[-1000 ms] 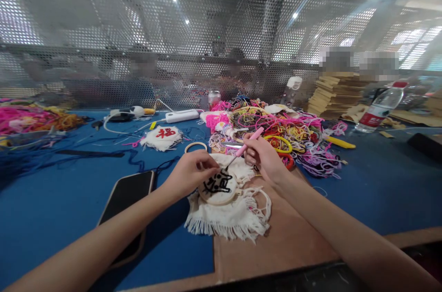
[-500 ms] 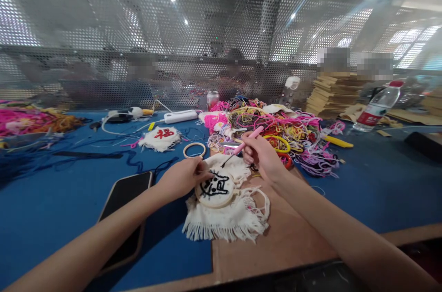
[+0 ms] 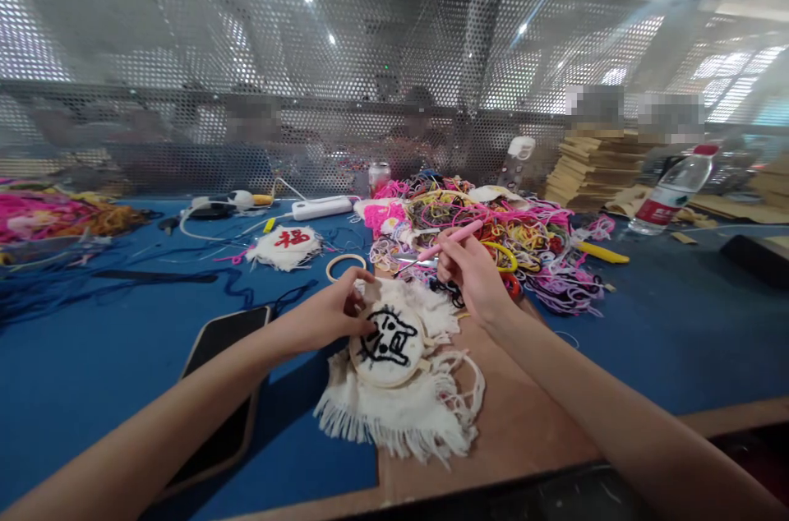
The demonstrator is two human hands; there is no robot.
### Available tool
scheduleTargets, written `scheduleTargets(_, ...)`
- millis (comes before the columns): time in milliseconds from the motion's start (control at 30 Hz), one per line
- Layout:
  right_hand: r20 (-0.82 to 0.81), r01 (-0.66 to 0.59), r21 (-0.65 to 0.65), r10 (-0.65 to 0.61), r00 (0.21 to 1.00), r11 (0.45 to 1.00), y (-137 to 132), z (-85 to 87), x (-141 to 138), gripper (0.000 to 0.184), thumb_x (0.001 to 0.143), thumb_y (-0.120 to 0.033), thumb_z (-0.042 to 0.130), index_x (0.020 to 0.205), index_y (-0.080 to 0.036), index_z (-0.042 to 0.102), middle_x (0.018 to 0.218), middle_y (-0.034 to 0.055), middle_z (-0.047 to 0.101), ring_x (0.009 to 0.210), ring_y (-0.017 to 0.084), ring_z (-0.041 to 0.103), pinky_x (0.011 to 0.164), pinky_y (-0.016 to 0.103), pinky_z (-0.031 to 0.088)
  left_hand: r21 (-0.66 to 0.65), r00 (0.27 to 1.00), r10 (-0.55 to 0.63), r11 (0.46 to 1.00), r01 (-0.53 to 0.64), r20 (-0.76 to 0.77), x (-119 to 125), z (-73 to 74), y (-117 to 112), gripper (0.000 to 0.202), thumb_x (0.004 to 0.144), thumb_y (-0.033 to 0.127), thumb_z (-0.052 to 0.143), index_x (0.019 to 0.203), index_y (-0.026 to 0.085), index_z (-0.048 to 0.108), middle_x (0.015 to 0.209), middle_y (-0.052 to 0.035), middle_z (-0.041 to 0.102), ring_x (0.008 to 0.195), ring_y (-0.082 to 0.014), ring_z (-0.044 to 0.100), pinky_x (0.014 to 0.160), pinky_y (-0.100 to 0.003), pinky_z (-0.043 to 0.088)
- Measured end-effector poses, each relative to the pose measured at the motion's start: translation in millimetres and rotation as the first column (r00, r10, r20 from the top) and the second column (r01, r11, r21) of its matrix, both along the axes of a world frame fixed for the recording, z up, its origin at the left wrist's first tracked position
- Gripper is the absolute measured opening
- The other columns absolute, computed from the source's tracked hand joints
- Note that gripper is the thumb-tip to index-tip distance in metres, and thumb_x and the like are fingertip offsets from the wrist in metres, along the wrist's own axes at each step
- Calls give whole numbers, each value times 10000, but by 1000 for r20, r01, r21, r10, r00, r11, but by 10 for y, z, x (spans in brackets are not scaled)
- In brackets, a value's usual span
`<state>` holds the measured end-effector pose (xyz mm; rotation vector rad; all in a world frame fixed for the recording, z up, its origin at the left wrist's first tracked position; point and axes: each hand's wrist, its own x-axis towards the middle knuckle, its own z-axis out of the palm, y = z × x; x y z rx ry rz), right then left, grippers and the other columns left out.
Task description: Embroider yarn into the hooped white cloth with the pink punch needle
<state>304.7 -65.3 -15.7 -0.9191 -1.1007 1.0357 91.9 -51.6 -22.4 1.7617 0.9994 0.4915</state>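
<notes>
My left hand [image 3: 342, 309] pinches the upper left rim of a round wooden embroidery hoop [image 3: 403, 380], its thumb lying on the stitched face. Stretched in the hoop is a white cloth [image 3: 400, 418] with frayed edges, bearing a black thread outline [image 3: 400, 329] of a face-like figure. Closed around a pink-handled punch needle [image 3: 459, 233] is my right hand [image 3: 472, 274], up and to the right of the hoop. The needle's thin metal tip points left and down, just above the hoop and apart from the stitching. Dark thread shows beneath my right fingers.
A phone [image 3: 215, 398] lies beside my left forearm. Behind the hoop are a loose wooden ring [image 3: 331, 268], a white cloth with a red character [image 3: 283, 248] and a heap of coloured yarn [image 3: 523, 233]. A water bottle [image 3: 675, 191] and stacked brown card [image 3: 595, 168] stand right.
The punch needle has lifted away from the cloth and lies flatter in my right hand. The hoop and cloth have shifted slightly toward me, and my left fingers are raised higher at the rim.
</notes>
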Motion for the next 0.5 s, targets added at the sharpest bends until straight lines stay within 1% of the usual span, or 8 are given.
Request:
scheduleTargets(133, 0, 33, 34, -33, 999, 999, -3, 14, -1, 230, 751, -401, 564, 891, -248, 465, 637, -41, 525, 565, 94, 492, 529, 235, 401, -65, 987, 88, 995, -80, 134, 70, 52, -47, 482, 618, 184, 634, 1050, 221, 423, 790, 36, 480, 617, -86, 533, 597, -235, 449)
scheduleTargets(233, 26, 28, 64, -30, 999, 998, 5, 11, 4, 223, 773, -421, 528, 905, -249, 476, 682, -18, 584, 646, 121, 564, 601, 265, 444, -73, 961, 128, 991, -113, 246, 133, 74, -67, 487, 622, 170, 649, 1048, 217, 417, 819, 28, 480, 686, -97, 545, 655, -255, 466)
scheduleTargets(300, 54, -15, 75, 11, 998, 997, 6, -8, -2, 209, 778, -416, 522, 888, -244, 480, 685, -12, 597, 663, 132, 583, 633, 286, 457, -53, 935, 153, 988, -143, 320, 159, 86, -71, 500, 620, 166, 664, 1051, 217, 417, 827, 27, 487, 713, -102, 546, 677, -263, 467)
scheduleTargets(400, 135, -98, 116, 82, 987, 988, -20, -47, -33, 185, 764, -361, 558, 884, -242, 480, 743, -11, 590, 699, 127, 577, 686, 298, 454, 7, 885, 196, 976, -219, 421, 162, 101, -67, 509, 624, 174, 681, 1058, 220, 420, 837, 30, 489, 697, -90, 535, 658, -246, 460)
scheduleTargets(500, 269, -139, 171, 90, 959, 975, -69, -78, -74, 223, 726, -284, 613, 907, -243, 489, 828, -4, 565, 768, 122, 546, 726, 288, 439, 30, 842, 232, 959, -282, 487, 140, 110, -51, 527, 623, 189, 697, 1071, 235, 423, 862, 34, 488, 683, -74, 525, 650, -230, 457)
